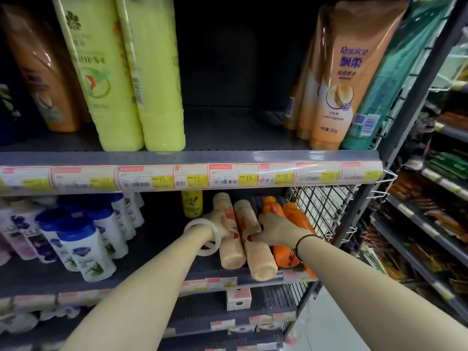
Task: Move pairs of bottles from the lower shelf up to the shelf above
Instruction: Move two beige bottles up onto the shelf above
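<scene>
Two peach bottles, wrapped together as a pair, lie on the lower shelf with their bases toward me. My left hand, with a white bangle on the wrist, grips the left bottle of the pair. My right hand is closed around the right bottle, its fingers between it and an orange pair lying beside it. The upper shelf has a dark open gap in its middle.
Tall yellow-green bottles stand left of the gap, orange Rejoice tubes right of it. A price-label strip fronts the upper shelf. White blue-capped bottles crowd the lower left. A wire side panel bounds the right.
</scene>
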{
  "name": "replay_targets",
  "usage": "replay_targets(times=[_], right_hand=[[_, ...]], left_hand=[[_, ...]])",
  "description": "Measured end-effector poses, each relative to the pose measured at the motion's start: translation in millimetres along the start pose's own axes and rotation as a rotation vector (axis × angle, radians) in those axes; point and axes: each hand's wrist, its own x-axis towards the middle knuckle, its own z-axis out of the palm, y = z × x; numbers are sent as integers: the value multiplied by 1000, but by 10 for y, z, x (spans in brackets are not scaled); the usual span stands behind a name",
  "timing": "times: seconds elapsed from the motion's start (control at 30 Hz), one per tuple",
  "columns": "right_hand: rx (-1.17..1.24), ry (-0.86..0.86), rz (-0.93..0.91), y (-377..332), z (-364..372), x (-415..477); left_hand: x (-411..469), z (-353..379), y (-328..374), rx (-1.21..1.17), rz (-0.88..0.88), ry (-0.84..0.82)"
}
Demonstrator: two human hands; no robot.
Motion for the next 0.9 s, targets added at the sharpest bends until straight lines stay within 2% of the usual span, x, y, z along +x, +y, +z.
replay_targets(times=[0.07,0.13,0.23,0.37,0.57,0.8,0.9], right_hand=[[-7,-26,-3,-8,-22,21],[15,-42,14,-22,-41,23],[117,-86,45,-39,-35,40],[291,-130,101,-51,1,28],[485,-132,171,-88,20,-8],[437,-91,219,-392,-427,-630],[591,-124,256,-211,-108,-247]], left_hand=[[621,125,-212,-78,-7,16],[781,185,-285,-157,-53,14],[-90,55,-35,-300,-72,15],[-504,11,85,-415,1,41],[-598,22,92,-412,13,81],[-557,29,44,-594,-73,-18],[-536,50,53,-673,-84,-20]])
